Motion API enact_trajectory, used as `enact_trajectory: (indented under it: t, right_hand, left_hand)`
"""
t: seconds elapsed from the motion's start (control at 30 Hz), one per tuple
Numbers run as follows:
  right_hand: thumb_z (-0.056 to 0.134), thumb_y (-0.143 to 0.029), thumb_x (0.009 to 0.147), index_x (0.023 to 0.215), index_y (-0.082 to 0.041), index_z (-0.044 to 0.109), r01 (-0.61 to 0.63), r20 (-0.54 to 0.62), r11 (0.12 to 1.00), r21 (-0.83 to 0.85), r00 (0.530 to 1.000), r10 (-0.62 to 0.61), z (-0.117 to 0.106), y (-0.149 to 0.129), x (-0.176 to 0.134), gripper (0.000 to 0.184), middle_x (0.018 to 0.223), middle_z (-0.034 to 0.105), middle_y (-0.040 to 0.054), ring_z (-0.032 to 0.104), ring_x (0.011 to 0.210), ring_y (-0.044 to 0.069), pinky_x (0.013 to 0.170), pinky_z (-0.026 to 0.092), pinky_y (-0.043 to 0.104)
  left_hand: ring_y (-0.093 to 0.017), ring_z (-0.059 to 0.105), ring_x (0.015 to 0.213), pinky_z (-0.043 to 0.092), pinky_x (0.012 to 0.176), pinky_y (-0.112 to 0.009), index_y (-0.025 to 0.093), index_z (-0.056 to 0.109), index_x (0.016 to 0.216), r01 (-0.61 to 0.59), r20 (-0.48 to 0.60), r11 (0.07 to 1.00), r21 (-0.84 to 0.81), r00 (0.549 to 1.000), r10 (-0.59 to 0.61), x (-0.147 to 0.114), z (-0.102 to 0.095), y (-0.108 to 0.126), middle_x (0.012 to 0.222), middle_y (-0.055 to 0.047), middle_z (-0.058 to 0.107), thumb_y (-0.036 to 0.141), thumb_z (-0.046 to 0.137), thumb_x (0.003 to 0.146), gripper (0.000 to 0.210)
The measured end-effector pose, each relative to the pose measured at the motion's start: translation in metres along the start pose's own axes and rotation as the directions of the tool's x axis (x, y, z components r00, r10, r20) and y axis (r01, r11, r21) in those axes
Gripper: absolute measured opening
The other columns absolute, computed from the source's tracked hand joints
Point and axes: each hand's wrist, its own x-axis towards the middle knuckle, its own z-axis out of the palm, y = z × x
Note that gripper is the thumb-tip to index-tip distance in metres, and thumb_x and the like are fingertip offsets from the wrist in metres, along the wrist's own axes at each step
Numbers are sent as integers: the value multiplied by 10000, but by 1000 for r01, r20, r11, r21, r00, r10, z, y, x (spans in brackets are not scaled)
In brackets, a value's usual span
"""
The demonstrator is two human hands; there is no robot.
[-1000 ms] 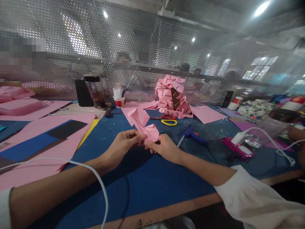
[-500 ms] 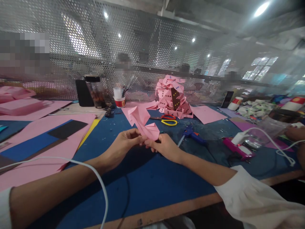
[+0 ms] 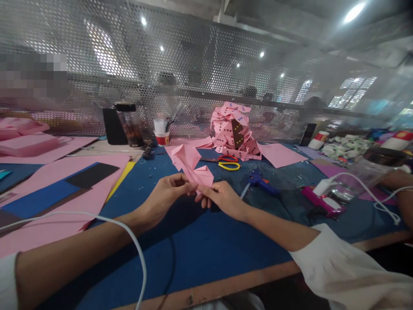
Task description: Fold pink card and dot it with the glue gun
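A folded piece of pink paper [image 3: 190,161] is held up above the blue table, its creased flaps spreading upward and to the right. My left hand [image 3: 171,191] pinches its lower left edge between thumb and fingers. From the other side my right hand [image 3: 222,198] grips the bottom of the same paper, thumb on top and fingertips curled under. Both hands meet at the paper's lower end. Behind it stands a pile of pink folded paper pieces with dark dots [image 3: 230,131]. Red-and-yellow-handled scissors [image 3: 229,166] lie just beyond my right hand.
A blue glue gun [image 3: 260,183] and a magenta power strip [image 3: 324,202] lie to the right. Pink sheets [image 3: 77,215] with blue and black strips cover the left. A white cable [image 3: 137,245] crosses my left forearm. A perforated metal screen [image 3: 193,56] stands behind; another person's arm [image 3: 400,185] is at right.
The folded pink paper has shifted slightly left and turned a little. My right fingers have changed their grip at its base; my left hand has barely moved.
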Motion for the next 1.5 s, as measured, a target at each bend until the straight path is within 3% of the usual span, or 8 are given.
enact_trajectory:
  t: [0.17,0.37,0.73,0.87,1.03,1.5]
  right_hand:
    - [542,-555,961,829,-101,765,-6,2,1000,-3,1000,6,0,0,0,523,655,685,40,561,547,86,555,433,205]
    - [642,-474,920,863,-116,754,3,6,999,-54,1000,-2,1,2,-1,379,700,688,29,582,591,97,550,426,198]
    - [639,-413,926,810,-129,743,-40,-16,993,-109,999,39,1,-1,-2,324,596,591,-26,494,531,71,522,362,192]
    - [648,-455,918,826,-120,747,-35,15,997,-68,999,36,2,-1,-2,361,632,626,-5,536,566,86,556,404,198]
    - [529,-464,984,846,-109,760,18,22,999,-52,1000,-17,1,-3,-1,446,675,667,33,566,595,97,588,433,208]
    - [407,-548,1016,837,-98,764,37,22,999,-8,999,-37,2,-4,-2,602,679,684,64,578,594,111,611,458,230]
  left_hand:
    - [-146,597,701,442,702,-288,145,691,777,5,-4,1000,8,1000,-5,1,1,-1,743,-28,683,371,780,798,244]
    - [-170,627,704,469,704,-306,155,698,787,15,8,1000,-2,1000,-15,1,1,0,753,-43,702,377,779,792,236]
    - [-195,659,715,508,762,-357,157,673,758,100,54,991,-92,994,-95,1,3,-2,742,-51,699,362,791,780,237]
    - [-183,651,724,502,761,-340,157,674,779,92,75,990,-106,994,-84,0,2,-1,760,-50,699,347,769,813,216]
    - [-145,611,692,475,709,-290,153,676,771,60,56,993,-97,997,-55,1,1,-2,739,-31,685,338,771,816,213]
    - [-168,640,722,474,731,-309,145,709,829,29,40,999,-13,999,-28,0,1,0,799,-58,722,359,756,832,219]
